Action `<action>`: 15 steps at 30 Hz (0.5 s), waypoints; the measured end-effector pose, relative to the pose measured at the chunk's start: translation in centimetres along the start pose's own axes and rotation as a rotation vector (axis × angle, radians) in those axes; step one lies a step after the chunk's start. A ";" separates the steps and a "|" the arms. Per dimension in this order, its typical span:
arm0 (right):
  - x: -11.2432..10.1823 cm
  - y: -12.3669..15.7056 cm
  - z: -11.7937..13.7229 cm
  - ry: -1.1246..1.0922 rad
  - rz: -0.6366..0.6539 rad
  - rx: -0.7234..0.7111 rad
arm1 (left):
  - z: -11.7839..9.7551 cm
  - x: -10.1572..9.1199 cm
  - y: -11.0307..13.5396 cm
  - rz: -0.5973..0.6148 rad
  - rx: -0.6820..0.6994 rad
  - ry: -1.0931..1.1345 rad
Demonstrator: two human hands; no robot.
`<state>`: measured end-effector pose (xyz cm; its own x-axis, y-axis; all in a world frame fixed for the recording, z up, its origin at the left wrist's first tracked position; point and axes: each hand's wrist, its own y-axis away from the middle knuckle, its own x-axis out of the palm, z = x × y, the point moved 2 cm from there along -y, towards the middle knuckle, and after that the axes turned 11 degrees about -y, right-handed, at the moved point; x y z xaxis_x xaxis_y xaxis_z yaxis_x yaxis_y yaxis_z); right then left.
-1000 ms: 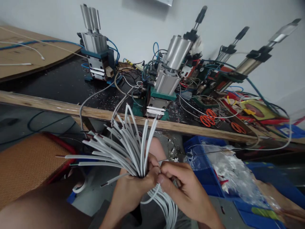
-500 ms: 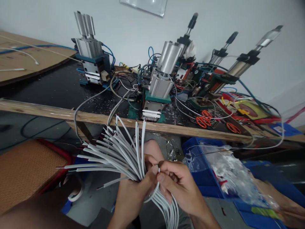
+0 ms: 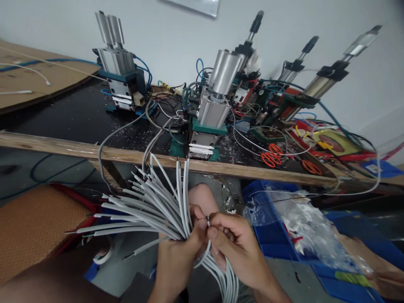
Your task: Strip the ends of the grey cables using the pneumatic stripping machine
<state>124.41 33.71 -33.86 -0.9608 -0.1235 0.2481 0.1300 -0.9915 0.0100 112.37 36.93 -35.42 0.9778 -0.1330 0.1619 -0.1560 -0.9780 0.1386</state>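
Note:
A thick bundle of light grey cables (image 3: 154,202) lies across my lap, its ends fanned out to the left and upward. Several ends show short dark or reddish inner wires. My left hand (image 3: 179,252) is wrapped round the bundle, its thumb pointing up to the right. Close against it, my right hand (image 3: 235,248) pinches the end of one grey cable (image 3: 208,225) between thumb and forefinger. My left thumb and fingertips meet that same dark-tipped end. Below my hands the cables run down together out of view.
A pneumatic machine (image 3: 208,122) stands at the bench edge (image 3: 252,172) ahead, with another machine (image 3: 120,80) to the left. Orange coiled tubing (image 3: 271,155) lies at right. Blue bins (image 3: 268,231) with clear plastic bags stand lower right, a woven-seat chair (image 3: 41,231) at left.
Both hands stay together at the cable end, with only slight finger movement. The fanned ends have shifted a little left and down, and the view has tilted slightly.

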 end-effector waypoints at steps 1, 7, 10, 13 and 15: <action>0.1 0.0 -0.2 -0.006 -0.013 -0.001 | 0.2 0.1 0.1 -0.029 -0.022 0.023; 0.2 0.1 -0.2 -0.007 -0.017 -0.002 | 0.2 -0.1 0.1 -0.034 0.044 -0.057; 0.0 0.1 0.6 0.063 0.016 -0.001 | 0.5 -0.6 -0.2 0.104 0.008 0.013; -0.2 0.1 1.1 0.142 0.010 0.002 | 1.0 -1.0 -0.5 0.229 -0.015 0.052; -0.2 0.1 1.0 0.160 -0.003 -0.026 | 1.2 -1.1 -0.6 0.204 -0.021 0.040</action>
<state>124.84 33.68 -32.98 -0.9882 -0.1235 0.0904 0.1226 -0.9923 -0.0149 111.56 37.47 -36.83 0.9196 -0.3207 0.2271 -0.3531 -0.9279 0.1197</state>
